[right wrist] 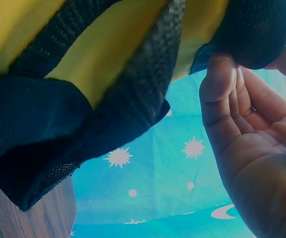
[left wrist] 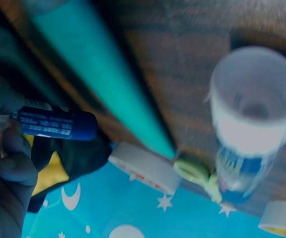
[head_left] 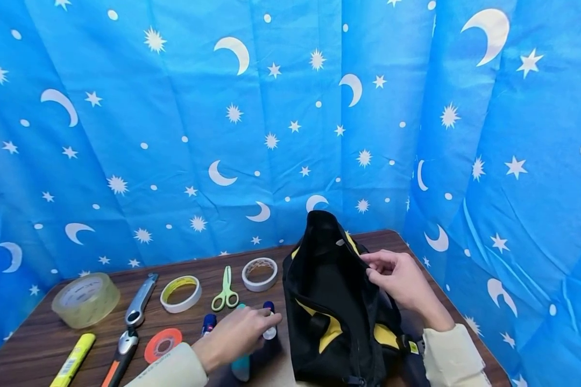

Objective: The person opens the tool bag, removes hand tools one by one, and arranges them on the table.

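My left hand (head_left: 239,336) pinches a small glue stick (left wrist: 58,121) with a dark blue cap between thumb and fingers. In the head view this glue stick is beside the left side of a black and yellow bag (head_left: 302,344). The bag's mouth gapes open, with a dark interior. My right hand (head_left: 404,279) pinches the right edge of that mouth; the right wrist view shows its fingertips (right wrist: 219,77) at the black fabric. Under my left hand lies a long teal tapered object (head_left: 241,370). A larger glue stick (left wrist: 254,124) is on the table nearby, partly hidden by the hand in the head view.
Left on the wooden table (head_left: 34,344) are clear packing tape (head_left: 86,301), a yellow highlighter (head_left: 72,361), a grey and orange utility knife (head_left: 127,344), red tape (head_left: 162,345), white tape rolls (head_left: 260,275) and green scissors (head_left: 226,293). A blue curtain (head_left: 290,118) hangs behind.
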Motion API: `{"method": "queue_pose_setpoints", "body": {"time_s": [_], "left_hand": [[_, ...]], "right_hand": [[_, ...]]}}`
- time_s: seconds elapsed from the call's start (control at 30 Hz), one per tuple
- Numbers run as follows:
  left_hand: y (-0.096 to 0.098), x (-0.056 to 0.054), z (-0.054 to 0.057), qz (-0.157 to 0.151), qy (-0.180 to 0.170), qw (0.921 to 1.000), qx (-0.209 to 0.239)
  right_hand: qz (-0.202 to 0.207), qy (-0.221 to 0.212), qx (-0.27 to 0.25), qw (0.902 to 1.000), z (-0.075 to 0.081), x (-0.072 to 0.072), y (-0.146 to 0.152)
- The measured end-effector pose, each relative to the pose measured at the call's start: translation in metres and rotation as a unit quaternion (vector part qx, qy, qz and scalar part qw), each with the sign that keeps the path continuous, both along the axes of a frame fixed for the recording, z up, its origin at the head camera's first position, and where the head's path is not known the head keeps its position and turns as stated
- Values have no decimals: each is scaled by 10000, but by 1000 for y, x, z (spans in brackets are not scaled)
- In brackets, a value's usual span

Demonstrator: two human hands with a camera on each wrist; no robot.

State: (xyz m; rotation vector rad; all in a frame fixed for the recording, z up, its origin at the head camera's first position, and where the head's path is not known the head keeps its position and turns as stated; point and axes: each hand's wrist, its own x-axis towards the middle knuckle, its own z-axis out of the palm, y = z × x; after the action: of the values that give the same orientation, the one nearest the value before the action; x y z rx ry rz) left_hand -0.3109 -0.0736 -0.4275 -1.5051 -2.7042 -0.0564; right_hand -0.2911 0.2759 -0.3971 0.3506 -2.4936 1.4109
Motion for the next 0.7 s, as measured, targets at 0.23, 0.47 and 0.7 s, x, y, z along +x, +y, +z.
{"method": "queue_pose_setpoints", "body": {"time_s": [0.23, 0.47, 0.7], "left_hand": [[2, -1, -13, 14, 23, 9993, -369], [3, 4, -19, -38, 8, 9964, -845], [-2, 8, -20, 204, -224, 9958, -867]], "right_hand": [[94, 31, -51, 9999, 1, 0, -2], [53, 7, -80, 10000, -1, 2, -4], [253, -37, -179, 9995, -4, 0, -8]]}}
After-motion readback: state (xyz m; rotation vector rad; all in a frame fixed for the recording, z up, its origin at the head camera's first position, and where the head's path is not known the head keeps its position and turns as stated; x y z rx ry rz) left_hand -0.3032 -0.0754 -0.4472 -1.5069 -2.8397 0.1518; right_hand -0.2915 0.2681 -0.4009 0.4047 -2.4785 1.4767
